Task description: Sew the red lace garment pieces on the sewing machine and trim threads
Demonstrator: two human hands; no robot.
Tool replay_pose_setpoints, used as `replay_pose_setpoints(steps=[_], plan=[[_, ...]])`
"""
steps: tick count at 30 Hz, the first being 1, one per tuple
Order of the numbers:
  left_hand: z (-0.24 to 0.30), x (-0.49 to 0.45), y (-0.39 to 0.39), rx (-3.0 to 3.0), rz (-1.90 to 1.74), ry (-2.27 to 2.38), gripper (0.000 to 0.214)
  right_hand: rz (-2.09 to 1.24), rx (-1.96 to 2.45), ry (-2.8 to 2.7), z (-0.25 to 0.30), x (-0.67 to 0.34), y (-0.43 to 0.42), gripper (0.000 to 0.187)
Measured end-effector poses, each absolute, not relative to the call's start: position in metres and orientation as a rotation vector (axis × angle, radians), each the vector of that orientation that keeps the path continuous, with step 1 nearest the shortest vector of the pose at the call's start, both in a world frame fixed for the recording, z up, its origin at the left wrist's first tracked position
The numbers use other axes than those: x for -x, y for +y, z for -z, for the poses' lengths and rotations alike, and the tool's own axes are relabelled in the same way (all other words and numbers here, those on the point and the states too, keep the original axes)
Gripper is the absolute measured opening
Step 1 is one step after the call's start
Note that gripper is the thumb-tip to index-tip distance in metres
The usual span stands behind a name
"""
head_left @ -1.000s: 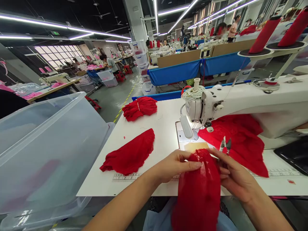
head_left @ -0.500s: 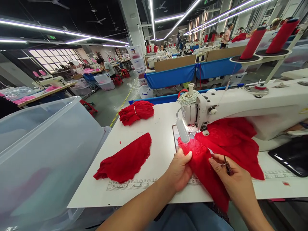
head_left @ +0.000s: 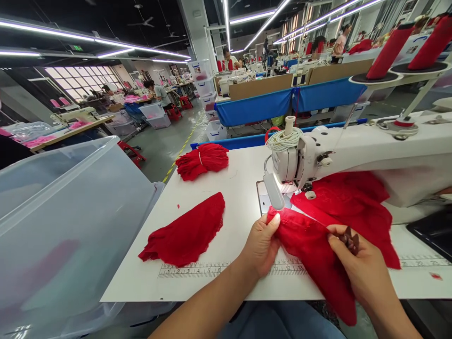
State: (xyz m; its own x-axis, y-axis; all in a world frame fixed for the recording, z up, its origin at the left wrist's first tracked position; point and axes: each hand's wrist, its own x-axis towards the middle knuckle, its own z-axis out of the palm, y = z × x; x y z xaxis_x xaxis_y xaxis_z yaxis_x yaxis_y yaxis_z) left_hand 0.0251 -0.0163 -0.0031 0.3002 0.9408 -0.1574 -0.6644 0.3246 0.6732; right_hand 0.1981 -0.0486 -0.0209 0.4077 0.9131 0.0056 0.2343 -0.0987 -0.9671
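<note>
A red lace-edged fabric piece [head_left: 310,240] is stretched between my two hands in front of the sewing machine [head_left: 353,150]. My left hand [head_left: 263,242] pinches its left end, thumb on top, just below the machine's lamp. Thumb and forefinger of my right hand [head_left: 356,256] grip the right part of the upper edge. Small dark thread snips [head_left: 349,240] also sit in that right hand, partly hidden by the fingers. The cloth's lower end hangs over the table's front edge. More red fabric [head_left: 356,202] lies under the machine arm.
A red fabric piece [head_left: 187,233] lies on the left of the white table [head_left: 236,188], with a tied red bundle [head_left: 203,161] behind it. A translucent plastic bin [head_left: 77,202] stands at the left. Red thread cones [head_left: 390,52] rise at the right.
My hands have moved apart, pulling the fabric's upper edge straighter. The right hand has shifted right with the snips turned in it. The view has swung slightly left.
</note>
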Motion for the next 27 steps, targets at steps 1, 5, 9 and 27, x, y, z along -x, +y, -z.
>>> replay_pose_setpoints(steps=[1, 5, 9, 27], plan=[[0.003, -0.025, -0.017, -0.569, -1.134, 0.599, 0.029, -0.799, 1.603, -1.011, 0.021, -0.199, -0.048, 0.029], [0.000, -0.023, -0.018, -0.601, -1.131, 0.601, 0.029, -0.808, 1.613, -0.975, 0.021, -0.198, -0.047, 0.032], [-0.002, -0.021, -0.018, -0.608, -1.130, 0.579, 0.033, -0.809, 1.613, -0.951, 0.022, -0.198, -0.046, 0.033], [-0.001, -0.019, -0.015, -0.494, -1.141, 0.571, 0.030, -0.851, 1.626, -0.905, 0.034, -0.205, -0.046, 0.038]])
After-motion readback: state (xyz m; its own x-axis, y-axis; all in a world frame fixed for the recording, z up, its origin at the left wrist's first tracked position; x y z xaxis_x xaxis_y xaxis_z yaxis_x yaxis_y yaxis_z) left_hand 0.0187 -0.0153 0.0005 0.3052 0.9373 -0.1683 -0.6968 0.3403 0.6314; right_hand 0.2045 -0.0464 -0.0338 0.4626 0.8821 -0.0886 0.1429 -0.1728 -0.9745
